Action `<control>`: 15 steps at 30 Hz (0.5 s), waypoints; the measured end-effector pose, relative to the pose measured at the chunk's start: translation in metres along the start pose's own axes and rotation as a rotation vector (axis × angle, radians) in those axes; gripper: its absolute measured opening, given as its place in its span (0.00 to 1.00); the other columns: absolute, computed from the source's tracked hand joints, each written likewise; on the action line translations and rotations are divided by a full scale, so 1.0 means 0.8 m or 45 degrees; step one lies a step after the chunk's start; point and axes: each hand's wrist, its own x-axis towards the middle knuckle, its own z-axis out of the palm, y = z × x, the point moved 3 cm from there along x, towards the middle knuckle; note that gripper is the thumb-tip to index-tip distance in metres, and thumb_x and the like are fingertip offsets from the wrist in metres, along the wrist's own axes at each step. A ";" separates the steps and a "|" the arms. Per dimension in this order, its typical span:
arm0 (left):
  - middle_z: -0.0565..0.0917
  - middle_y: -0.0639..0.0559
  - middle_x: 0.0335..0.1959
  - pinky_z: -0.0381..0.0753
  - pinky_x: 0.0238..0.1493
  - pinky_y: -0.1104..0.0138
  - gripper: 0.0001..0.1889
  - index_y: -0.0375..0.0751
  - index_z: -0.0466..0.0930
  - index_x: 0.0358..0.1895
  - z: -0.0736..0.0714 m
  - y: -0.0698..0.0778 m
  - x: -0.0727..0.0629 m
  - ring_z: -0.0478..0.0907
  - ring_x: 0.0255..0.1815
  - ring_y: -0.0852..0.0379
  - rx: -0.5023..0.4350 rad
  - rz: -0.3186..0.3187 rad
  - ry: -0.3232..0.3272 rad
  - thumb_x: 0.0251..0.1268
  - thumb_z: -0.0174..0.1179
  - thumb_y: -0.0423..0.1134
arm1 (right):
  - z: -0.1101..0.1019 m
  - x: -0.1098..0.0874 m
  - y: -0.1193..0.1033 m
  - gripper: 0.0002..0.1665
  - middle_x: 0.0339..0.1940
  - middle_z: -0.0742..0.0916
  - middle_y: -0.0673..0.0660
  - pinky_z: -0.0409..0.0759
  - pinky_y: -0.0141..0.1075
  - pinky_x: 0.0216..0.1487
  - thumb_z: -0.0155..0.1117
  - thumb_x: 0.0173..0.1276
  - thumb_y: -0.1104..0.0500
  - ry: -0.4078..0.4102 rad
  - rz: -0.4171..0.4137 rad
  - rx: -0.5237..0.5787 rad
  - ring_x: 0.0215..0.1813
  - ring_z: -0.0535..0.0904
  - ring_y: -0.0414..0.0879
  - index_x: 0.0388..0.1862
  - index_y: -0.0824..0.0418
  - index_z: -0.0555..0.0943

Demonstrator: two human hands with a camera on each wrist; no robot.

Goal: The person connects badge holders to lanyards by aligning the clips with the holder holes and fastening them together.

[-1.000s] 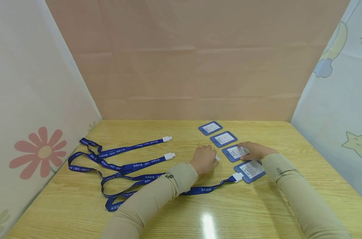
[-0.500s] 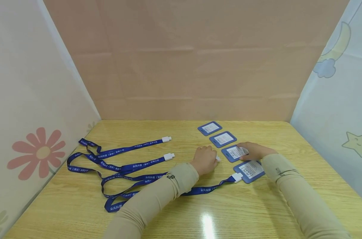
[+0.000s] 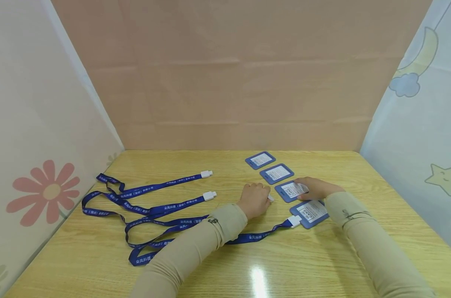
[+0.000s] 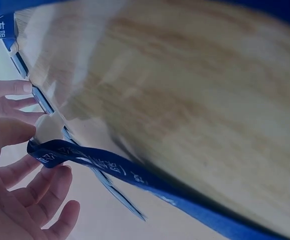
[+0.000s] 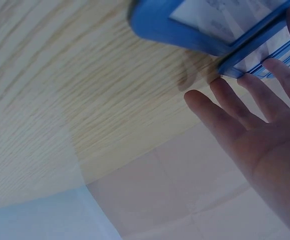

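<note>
My left hand (image 3: 254,200) pinches the white clip (image 4: 48,129) of a blue printed lanyard between thumb and fingers. Its strap (image 4: 134,172) trails away below the hand in the left wrist view. On the table just right of the clip lies a blue ID card holder (image 3: 285,191), gripped by my right hand (image 3: 315,188) at its right end, thumb on the near side. A small gap separates the clip from this holder in the head view. Nearer me, another card holder (image 3: 309,214) is joined to a lanyard's white clip (image 3: 295,221).
Two more card holders, one nearer (image 3: 277,174) and one farther (image 3: 260,160), lie in a slanted row behind. At left, two lanyards end in white clips (image 3: 207,174), their straps looped across the wooden table (image 3: 296,269). A backdrop (image 3: 225,103) rises behind the table.
</note>
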 end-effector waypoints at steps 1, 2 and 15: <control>0.83 0.55 0.41 0.76 0.45 0.63 0.15 0.50 0.78 0.48 0.001 0.000 0.001 0.80 0.42 0.57 -0.001 0.000 0.001 0.65 0.54 0.52 | 0.000 0.000 0.000 0.37 0.67 0.66 0.74 0.58 0.61 0.65 0.61 0.65 0.52 0.002 0.001 0.002 0.68 0.59 0.72 0.68 0.67 0.63; 0.83 0.55 0.41 0.76 0.45 0.63 0.15 0.50 0.78 0.49 0.001 0.000 0.001 0.80 0.42 0.57 0.000 0.000 0.005 0.65 0.55 0.52 | 0.000 0.001 0.001 0.37 0.67 0.66 0.74 0.58 0.61 0.66 0.61 0.65 0.52 0.003 0.004 0.004 0.68 0.59 0.72 0.68 0.67 0.62; 0.85 0.58 0.36 0.75 0.43 0.63 0.08 0.54 0.81 0.41 0.004 0.004 0.005 0.81 0.38 0.58 -0.045 0.014 0.079 0.65 0.56 0.49 | 0.001 0.000 0.003 0.38 0.68 0.65 0.74 0.58 0.61 0.66 0.61 0.65 0.53 0.005 -0.006 0.024 0.69 0.58 0.71 0.69 0.68 0.61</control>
